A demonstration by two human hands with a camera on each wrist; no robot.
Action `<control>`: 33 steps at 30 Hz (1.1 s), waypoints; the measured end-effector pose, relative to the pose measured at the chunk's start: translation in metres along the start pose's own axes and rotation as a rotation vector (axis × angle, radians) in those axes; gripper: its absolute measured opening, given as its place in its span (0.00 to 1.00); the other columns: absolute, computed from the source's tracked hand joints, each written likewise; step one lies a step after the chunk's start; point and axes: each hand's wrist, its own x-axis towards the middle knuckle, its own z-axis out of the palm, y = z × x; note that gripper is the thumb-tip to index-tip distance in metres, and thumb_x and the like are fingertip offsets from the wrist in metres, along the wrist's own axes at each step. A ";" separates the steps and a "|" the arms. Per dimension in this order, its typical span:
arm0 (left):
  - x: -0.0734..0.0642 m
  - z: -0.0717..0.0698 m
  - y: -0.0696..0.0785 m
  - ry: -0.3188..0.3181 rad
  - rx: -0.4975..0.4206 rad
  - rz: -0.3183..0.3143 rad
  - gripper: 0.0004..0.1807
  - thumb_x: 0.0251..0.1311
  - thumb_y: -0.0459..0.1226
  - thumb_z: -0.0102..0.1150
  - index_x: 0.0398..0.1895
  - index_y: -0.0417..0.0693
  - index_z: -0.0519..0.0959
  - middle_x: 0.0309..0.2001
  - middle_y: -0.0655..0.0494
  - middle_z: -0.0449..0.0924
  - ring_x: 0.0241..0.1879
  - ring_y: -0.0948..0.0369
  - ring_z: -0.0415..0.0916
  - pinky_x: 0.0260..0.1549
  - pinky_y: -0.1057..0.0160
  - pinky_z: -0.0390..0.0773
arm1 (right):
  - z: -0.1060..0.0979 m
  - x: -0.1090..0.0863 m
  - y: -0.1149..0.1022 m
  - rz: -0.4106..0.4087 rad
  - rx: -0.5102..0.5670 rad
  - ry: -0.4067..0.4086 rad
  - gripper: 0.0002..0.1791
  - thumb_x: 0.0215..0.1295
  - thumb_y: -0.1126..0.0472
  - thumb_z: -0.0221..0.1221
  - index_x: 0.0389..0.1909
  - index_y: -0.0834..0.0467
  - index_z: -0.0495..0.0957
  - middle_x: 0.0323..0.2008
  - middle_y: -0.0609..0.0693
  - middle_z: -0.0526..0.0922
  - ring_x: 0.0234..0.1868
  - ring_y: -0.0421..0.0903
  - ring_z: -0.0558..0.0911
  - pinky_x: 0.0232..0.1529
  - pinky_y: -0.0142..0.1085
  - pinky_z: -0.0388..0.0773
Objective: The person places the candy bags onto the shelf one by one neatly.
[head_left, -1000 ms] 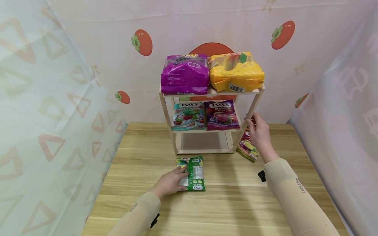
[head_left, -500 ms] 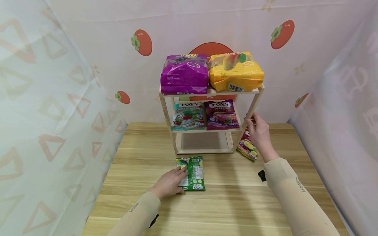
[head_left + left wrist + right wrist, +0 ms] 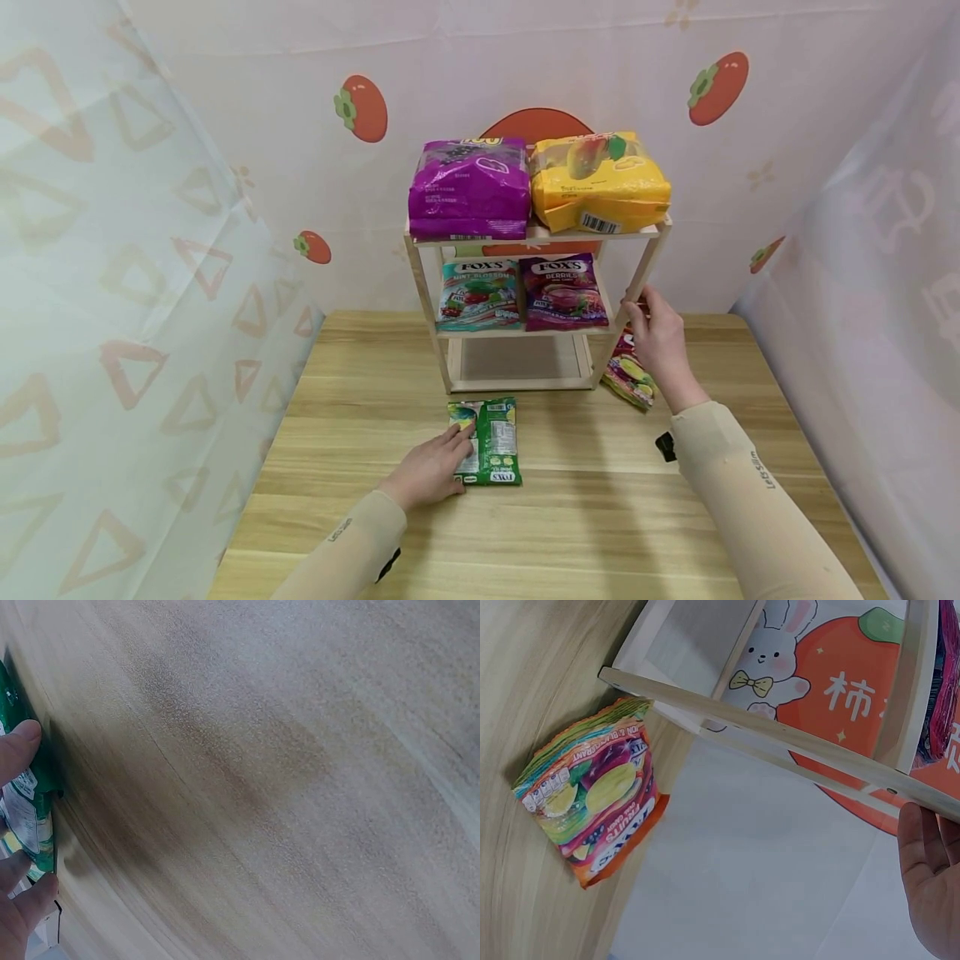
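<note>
In the head view, my left hand rests on the left part of a green Fox's candy bag, which lies flat on the table. The left wrist view has the thumb and fingertips against the same green bag. With thumb and fingers, my right hand holds the right front post of a small wooden shelf. Seen from the right wrist, the hand is at the shelf's post. Some right fingers are hidden behind the post.
Purple and yellow bags fill the shelf's top. Mint and berries Fox's bags lie on the middle tier. A fruit candy bag lies on the table right of the shelf. Printed cloth walls surround the table.
My left thumb has drawn back slightly towards the green bag's lower left edge, and the left fingers have shifted a little left. The right hand, shelf and bags stay in place.
</note>
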 end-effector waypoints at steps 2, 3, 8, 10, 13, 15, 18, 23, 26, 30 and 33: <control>-0.001 -0.001 0.001 0.009 0.007 0.012 0.26 0.60 0.48 0.74 0.56 0.50 0.74 0.78 0.43 0.58 0.75 0.43 0.61 0.69 0.48 0.71 | 0.000 0.000 0.000 -0.004 0.000 0.002 0.16 0.82 0.57 0.49 0.54 0.68 0.73 0.46 0.67 0.82 0.45 0.64 0.83 0.40 0.58 0.84; -0.001 -0.001 0.001 0.017 0.017 0.021 0.26 0.60 0.48 0.74 0.55 0.50 0.74 0.78 0.43 0.60 0.74 0.43 0.62 0.69 0.49 0.72 | 0.000 0.000 0.000 -0.006 -0.001 0.003 0.16 0.82 0.57 0.49 0.54 0.68 0.73 0.46 0.67 0.82 0.45 0.64 0.83 0.40 0.58 0.84; -0.003 -0.001 0.002 0.076 0.093 0.070 0.22 0.63 0.44 0.71 0.55 0.47 0.76 0.73 0.44 0.69 0.70 0.45 0.69 0.63 0.51 0.78 | 0.000 0.000 0.000 -0.006 -0.005 0.005 0.17 0.82 0.57 0.49 0.54 0.68 0.74 0.46 0.67 0.81 0.44 0.64 0.83 0.39 0.57 0.84; -0.004 0.000 0.001 0.097 0.125 0.084 0.20 0.65 0.42 0.68 0.56 0.46 0.77 0.71 0.45 0.72 0.68 0.46 0.72 0.59 0.52 0.81 | 0.000 0.000 0.000 -0.004 -0.006 0.005 0.17 0.82 0.57 0.49 0.54 0.68 0.74 0.45 0.67 0.81 0.44 0.64 0.83 0.39 0.56 0.83; -0.004 0.000 0.001 0.128 0.160 0.104 0.18 0.67 0.40 0.65 0.57 0.45 0.78 0.69 0.46 0.75 0.66 0.48 0.75 0.52 0.53 0.85 | 0.000 0.000 0.000 -0.003 -0.003 0.002 0.17 0.82 0.57 0.49 0.55 0.68 0.73 0.46 0.67 0.81 0.44 0.63 0.83 0.39 0.56 0.83; -0.005 0.001 0.001 0.151 0.178 0.119 0.16 0.67 0.39 0.64 0.56 0.45 0.79 0.67 0.46 0.77 0.65 0.48 0.76 0.49 0.54 0.87 | 0.000 0.000 0.001 -0.007 -0.001 0.003 0.17 0.82 0.57 0.49 0.55 0.68 0.73 0.46 0.67 0.81 0.44 0.64 0.83 0.39 0.57 0.84; -0.004 0.002 0.001 0.191 0.199 0.141 0.12 0.68 0.38 0.62 0.51 0.44 0.79 0.64 0.46 0.79 0.62 0.49 0.79 0.43 0.55 0.88 | 0.000 -0.001 0.001 -0.013 -0.001 0.006 0.17 0.82 0.57 0.49 0.54 0.68 0.73 0.45 0.67 0.81 0.44 0.64 0.83 0.39 0.57 0.84; -0.003 0.004 0.000 0.242 0.231 0.165 0.11 0.67 0.37 0.62 0.49 0.44 0.79 0.61 0.46 0.82 0.59 0.50 0.81 0.39 0.57 0.89 | 0.001 -0.001 0.002 -0.017 -0.002 0.009 0.17 0.82 0.57 0.49 0.54 0.68 0.73 0.45 0.67 0.81 0.44 0.64 0.83 0.39 0.57 0.83; -0.003 0.003 0.001 0.267 0.237 0.178 0.14 0.66 0.37 0.64 0.52 0.42 0.80 0.58 0.46 0.84 0.57 0.52 0.83 0.41 0.57 0.88 | 0.001 -0.001 0.002 -0.017 -0.001 0.009 0.17 0.82 0.57 0.49 0.54 0.68 0.73 0.46 0.67 0.81 0.45 0.64 0.83 0.39 0.57 0.83; -0.002 -0.001 0.003 0.302 0.225 0.199 0.16 0.65 0.36 0.65 0.53 0.40 0.80 0.54 0.45 0.86 0.54 0.54 0.84 0.43 0.58 0.88 | 0.001 -0.001 0.002 -0.020 -0.002 0.013 0.17 0.82 0.57 0.49 0.54 0.68 0.73 0.46 0.68 0.81 0.45 0.64 0.83 0.39 0.57 0.83; -0.002 -0.003 0.005 0.318 0.207 0.207 0.15 0.65 0.36 0.65 0.53 0.41 0.79 0.51 0.46 0.87 0.53 0.55 0.85 0.41 0.58 0.88 | 0.001 -0.001 0.001 -0.024 -0.004 0.017 0.17 0.82 0.58 0.49 0.54 0.69 0.73 0.46 0.68 0.81 0.44 0.64 0.83 0.39 0.57 0.83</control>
